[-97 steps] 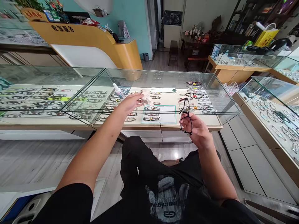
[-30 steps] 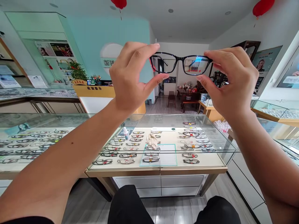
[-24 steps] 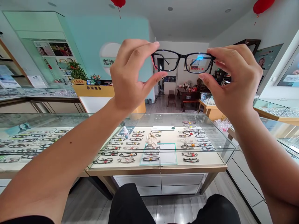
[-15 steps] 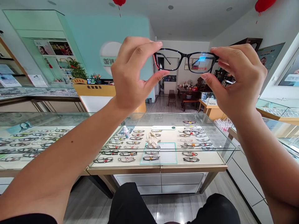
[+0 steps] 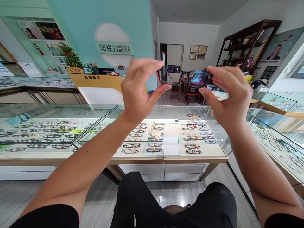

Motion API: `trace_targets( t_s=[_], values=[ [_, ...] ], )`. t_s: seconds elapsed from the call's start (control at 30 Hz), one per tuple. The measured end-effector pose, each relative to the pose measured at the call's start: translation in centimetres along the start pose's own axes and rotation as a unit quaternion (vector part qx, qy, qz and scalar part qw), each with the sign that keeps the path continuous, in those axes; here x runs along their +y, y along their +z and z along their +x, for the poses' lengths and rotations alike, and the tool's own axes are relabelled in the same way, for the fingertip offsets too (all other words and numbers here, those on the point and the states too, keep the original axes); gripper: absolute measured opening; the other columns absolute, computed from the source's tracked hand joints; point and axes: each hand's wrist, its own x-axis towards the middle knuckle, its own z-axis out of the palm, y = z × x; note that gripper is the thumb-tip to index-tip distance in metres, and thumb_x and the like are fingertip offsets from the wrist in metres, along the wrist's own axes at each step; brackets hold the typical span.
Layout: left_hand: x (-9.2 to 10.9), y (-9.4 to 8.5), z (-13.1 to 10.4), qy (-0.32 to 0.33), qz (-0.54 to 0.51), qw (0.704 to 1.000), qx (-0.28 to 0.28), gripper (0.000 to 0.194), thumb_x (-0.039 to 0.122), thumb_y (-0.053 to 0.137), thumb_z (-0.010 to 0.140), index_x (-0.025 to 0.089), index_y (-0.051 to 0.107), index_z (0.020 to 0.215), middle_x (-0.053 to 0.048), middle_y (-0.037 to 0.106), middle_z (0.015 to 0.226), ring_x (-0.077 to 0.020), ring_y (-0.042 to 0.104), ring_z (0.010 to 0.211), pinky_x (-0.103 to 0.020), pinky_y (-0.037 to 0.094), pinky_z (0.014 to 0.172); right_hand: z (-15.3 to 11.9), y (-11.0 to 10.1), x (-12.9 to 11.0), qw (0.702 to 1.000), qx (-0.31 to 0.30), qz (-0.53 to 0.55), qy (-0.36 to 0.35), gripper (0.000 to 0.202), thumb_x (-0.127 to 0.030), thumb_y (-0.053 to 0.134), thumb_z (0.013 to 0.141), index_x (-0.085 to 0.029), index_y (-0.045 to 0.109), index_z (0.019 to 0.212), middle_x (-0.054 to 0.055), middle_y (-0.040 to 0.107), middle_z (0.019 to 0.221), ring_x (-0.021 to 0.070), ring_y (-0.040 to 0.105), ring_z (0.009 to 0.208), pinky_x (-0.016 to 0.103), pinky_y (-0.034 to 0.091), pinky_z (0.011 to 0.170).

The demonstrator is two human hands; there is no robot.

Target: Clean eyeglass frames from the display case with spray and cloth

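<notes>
A pair of dark-framed eyeglasses [image 5: 200, 79] is held up in the air above the glass display case, its lens on the right catching a bluish reflection. My left hand [image 5: 140, 90] pinches its left rim between thumb and fingers. At the other end, my right hand [image 5: 231, 95] grips the right rim the same way. The frame looks slightly smeared by motion. Below, on the case's glass top, a crumpled beige cloth [image 5: 155, 132] lies between the two forearms. The small white bottle beside it is hidden behind my left forearm.
Rows of eyeglasses [image 5: 154, 149] lie inside the glass display case [image 5: 190, 160] before my knees. More cases stand at left and right [image 5: 280, 148]. Farther back are a service counter [image 5: 99, 81], a dark wooden shelf [image 5: 249, 41] and a wooden stool [image 5: 175, 90].
Both hands and the eyeglasses have come lower in view, and the hands appear slightly nearer each other. The head view has tilted down, showing more of my legs. The grip is unchanged.
</notes>
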Motion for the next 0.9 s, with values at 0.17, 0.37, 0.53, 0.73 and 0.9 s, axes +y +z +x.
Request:
trace_targets(
  t_s=[0.17, 0.37, 0.53, 0.73, 0.9],
  values=[
    [2.8, 1.0, -8.5, -0.086, -0.033, 0.995, -0.034, 0.046, 0.051, 0.077, 0.096, 0.024, 0.071, 0.132, -0.009, 0.074, 0.126, -0.0249, 0.07, 0.119, -0.044, 0.06, 0.105, -7.3, 1.5, -1.0, 0.99, -0.068, 0.033, 0.115, 0.042, -0.034, 0.071, 0.101, -0.032, 0.07, 0.142, 0.01, 0.072, 0.133, 0.0319, 0.071, 0.122, 0.052, 0.063, 0.104],
    [6.8, 0.8, -20.1, -0.265, -0.094, 0.949, -0.141, 0.04, 0.041, 0.081, 0.094, 0.027, 0.073, 0.131, -0.009, 0.073, 0.125, -0.026, 0.072, 0.118, -0.044, 0.059, 0.108, -18.0, 2.9, -2.4, 0.943, -0.189, 0.09, 0.257, 0.039, -0.034, 0.073, 0.099, -0.031, 0.071, 0.138, 0.01, 0.074, 0.132, 0.0315, 0.072, 0.122, 0.05, 0.063, 0.103],
    [10.0, -0.2, -26.9, -0.437, -0.179, 0.865, -0.171, 0.042, 0.039, 0.083, 0.093, 0.028, 0.074, 0.133, -0.01, 0.071, 0.129, -0.0258, 0.071, 0.118, -0.041, 0.06, 0.104, -24.8, 4.0, -4.2, 0.889, -0.238, 0.138, 0.367, 0.041, -0.035, 0.074, 0.098, -0.031, 0.07, 0.139, 0.011, 0.073, 0.131, 0.0308, 0.072, 0.12, 0.051, 0.061, 0.105],
    [12.1, -0.9, -30.7, -0.575, -0.246, 0.768, -0.137, 0.046, 0.037, 0.089, 0.086, 0.029, 0.077, 0.129, -0.009, 0.069, 0.13, -0.0239, 0.07, 0.116, -0.039, 0.059, 0.107, -28.6, 5.0, -5.9, 0.849, -0.237, 0.177, 0.437, 0.04, -0.037, 0.078, 0.095, -0.031, 0.072, 0.134, 0.009, 0.075, 0.124, 0.0281, 0.074, 0.11, 0.048, 0.064, 0.1],
    [11.9, -0.7, -31.4, -0.643, -0.301, 0.696, -0.106, 0.052, 0.035, 0.094, 0.079, 0.026, 0.078, 0.127, -0.008, 0.072, 0.129, -0.0198, 0.073, 0.103, -0.038, 0.062, 0.102, -29.3, 5.8, -6.0, 0.831, -0.223, 0.201, 0.468, 0.039, -0.039, 0.079, 0.094, -0.032, 0.074, 0.132, 0.008, 0.075, 0.123, 0.0264, 0.074, 0.108, 0.047, 0.064, 0.1]
  ],
)
